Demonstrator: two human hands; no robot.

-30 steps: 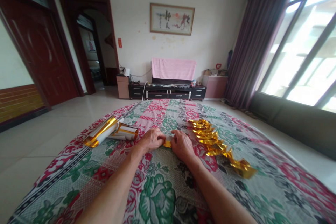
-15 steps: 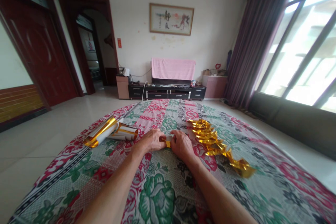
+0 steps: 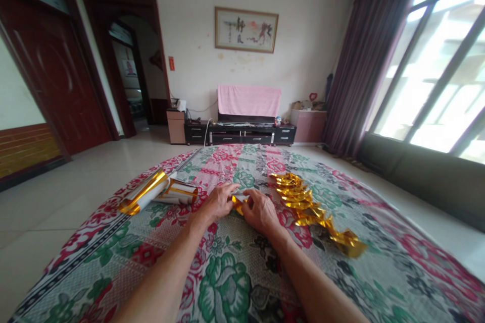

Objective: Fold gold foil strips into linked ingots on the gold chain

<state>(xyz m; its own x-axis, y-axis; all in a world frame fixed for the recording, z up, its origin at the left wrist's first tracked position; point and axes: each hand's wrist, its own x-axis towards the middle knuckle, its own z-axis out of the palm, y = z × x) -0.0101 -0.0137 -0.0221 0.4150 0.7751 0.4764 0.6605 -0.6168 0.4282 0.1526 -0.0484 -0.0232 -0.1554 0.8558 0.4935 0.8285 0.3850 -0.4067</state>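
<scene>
Between my hands is a small piece of gold foil paper [image 3: 238, 205], with a pale side showing at its top. My left hand [image 3: 219, 203] grips its left end between thumb and fingers. On the right end, my right hand [image 3: 260, 209] is closed with curled fingers that partly cover the foil. To the right lies a row of folded gold foil pieces [image 3: 303, 199], overlapping one another. Rolled sheets of gold foil paper [image 3: 146, 192] with white backs lie to the left. All of this rests on a flowered cloth [image 3: 227, 282].
Past the cloth's far edge stands a low black TV cabinet [image 3: 242, 136] under a pink towel [image 3: 249, 100]. Purple curtains [image 3: 348, 70] hang by the window at right. A dark red door [image 3: 53, 75] is at left.
My fingers have shifted slightly on the foil piece, and the left fingers have lifted a little. More of its gold surface shows, now tilted. The foil row and rolls lie as before.
</scene>
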